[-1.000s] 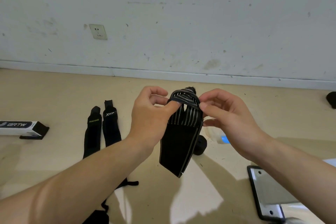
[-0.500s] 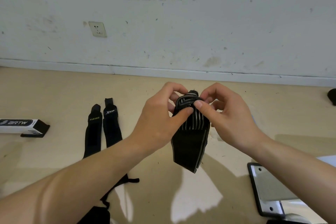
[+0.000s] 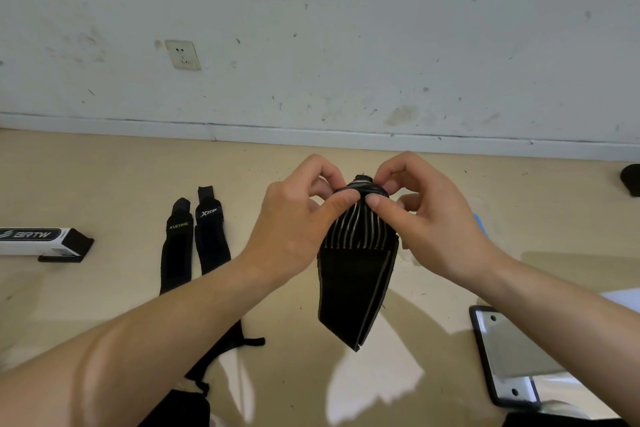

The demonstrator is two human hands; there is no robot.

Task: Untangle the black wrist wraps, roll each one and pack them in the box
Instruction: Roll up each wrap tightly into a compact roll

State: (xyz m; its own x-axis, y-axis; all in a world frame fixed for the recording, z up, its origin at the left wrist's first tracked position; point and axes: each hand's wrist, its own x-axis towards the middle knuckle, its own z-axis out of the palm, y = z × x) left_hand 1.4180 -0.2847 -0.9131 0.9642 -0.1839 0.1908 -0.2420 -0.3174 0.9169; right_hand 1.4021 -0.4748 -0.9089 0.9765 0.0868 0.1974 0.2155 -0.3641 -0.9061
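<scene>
Left hand [image 3: 294,229] and right hand [image 3: 429,218] were both clamped on the top end of the wrap [image 3: 356,274]. Thumbs were in front and fingers curled round the back, the tips almost meeting over a small tight bundle. Everything below that pinch hung free in the air above the floor [image 3: 104,305], with the lower part doubled over and ending in a point.

My take on rolling from there: the start looked like what mattered most. Turn the bundle over with the thumbs a little at a time and line the striped edges up on each turn, or it'll probably cone out sideways. I'd say undo that fold in the hanging part first, otherwise it likely gets rolled in as a lump. Letting the tail hang seemed smart, since its weight should keep it straight.

Two more wraps [image 3: 194,246] lay flat side by side on the floor just off to the left. The box [image 3: 38,241] sat further left, well apart from the hands. A grey plate [image 3: 502,350] lay on the floor under the right forearm.
</scene>
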